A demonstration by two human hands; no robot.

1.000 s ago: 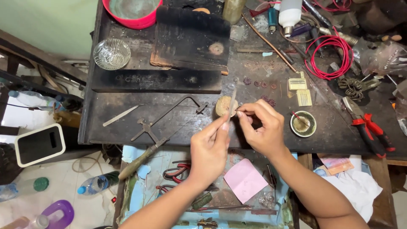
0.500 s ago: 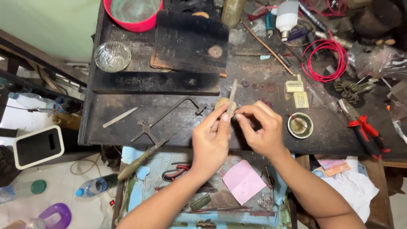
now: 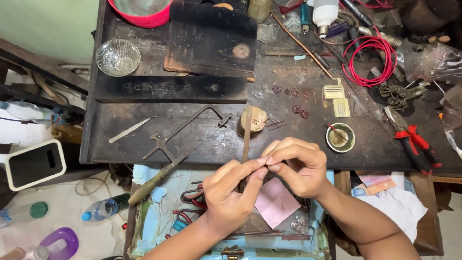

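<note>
A: What lies at the left end of the workbench (image 3: 144, 127)?

B: A glass bowl (image 3: 118, 57), then a jeweller's saw (image 3: 168, 149) whose handle overhangs the front edge.

A: And the hands?

B: The left hand (image 3: 228, 192) and right hand (image 3: 296, 166) meet fingertip to fingertip just off the front edge, over an open drawer (image 3: 154, 226). Both pinch something too small to make out.

A: What's close by?

B: A thin upright strip (image 3: 247, 132) just behind them, against a wooden peg (image 3: 253, 119). The small round dish (image 3: 340, 137) sits near the right hand; the red-handled pliers (image 3: 411, 139) lie well apart.

We see a scorched, matt wooden tabletop (image 3: 144, 120), a glossy glass bowl (image 3: 118, 57), and a dull metal saw frame (image 3: 187, 127).
</note>
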